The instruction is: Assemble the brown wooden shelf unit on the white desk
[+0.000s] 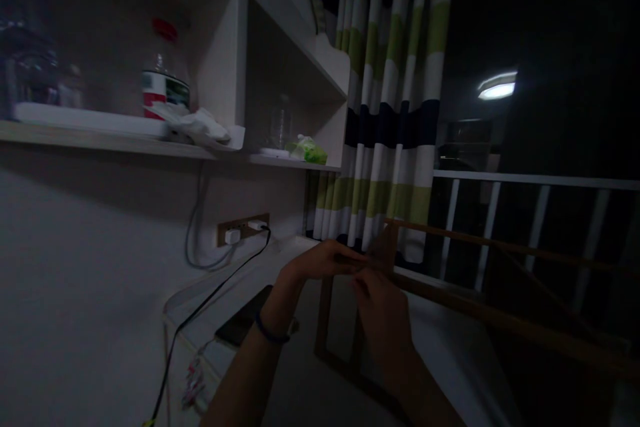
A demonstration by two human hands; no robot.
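Left hand: the left hand (325, 260) reaches from the left to the top corner of the frame (500, 321). Its fingers lie close together and bent against the wood. The dark hides whether they really clamp it, so I cannot tell.
Right hand: the right hand (383, 310) is just below and nearer, with its back to the camera. The fingers curl toward the same corner, almost touching the left fingertips. If it pinches something, I cannot tell.
Frame: it stands in the middle, near the curtain (395, 100), and its rails run to the near right. It is brown wood in thin straight bars, joined at right angles. I think both hands meet at the corner because there the bars come together.
Wristband: a dark thin wristband (270, 333) sits on the left wrist.
Phone: a flat dark phone (245, 323) lies on the pale ledge, left of the left forearm. A black cable (215, 293) runs down from the outlet (243, 228), so probably it lies there for charging.
Curtain: soft cloth in long folds, with white, green and dark blue stripes. It hangs far behind the frame.
Shelf: a pale shelf (100, 139) on the far left wall. It carries a clear bottle (163, 80) with red cap, a crumpled white cloth (197, 123) and a green bag (310, 149).
Railing: a white railing (535, 180) of slim bars is far right, before the darkness.
Lamp: an oval lamp (497, 88) glows far right.
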